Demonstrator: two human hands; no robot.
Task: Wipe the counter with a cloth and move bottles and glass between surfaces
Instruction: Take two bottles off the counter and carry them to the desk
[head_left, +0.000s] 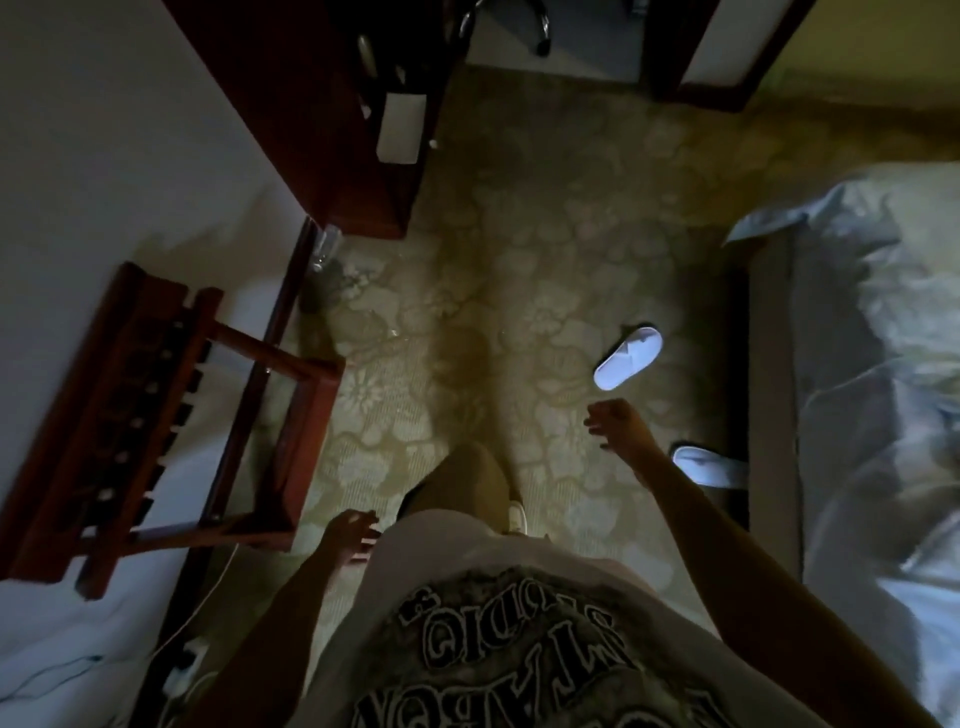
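- Walking across patterned carpet (545, 208), head view, dim light.
- Left hand (350, 535) loose at the hip, fingers released, grasping nothing.
- Right hand (615, 421) out in front, half curled, likewise empty.
- Clear glass or bottle (324, 249) on the carpet just beside the dark wood cabinet (332, 171); which one, hard to tell.
- No cloth visible.
- Probably best: approach the cabinet, skirt the white slipper (627, 357), crouch, grip low.

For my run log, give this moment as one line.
place: carpeted floor between bed and wooden rack | left hand: empty | right hand: empty | cloth, bottles: unseen | white slipper ahead
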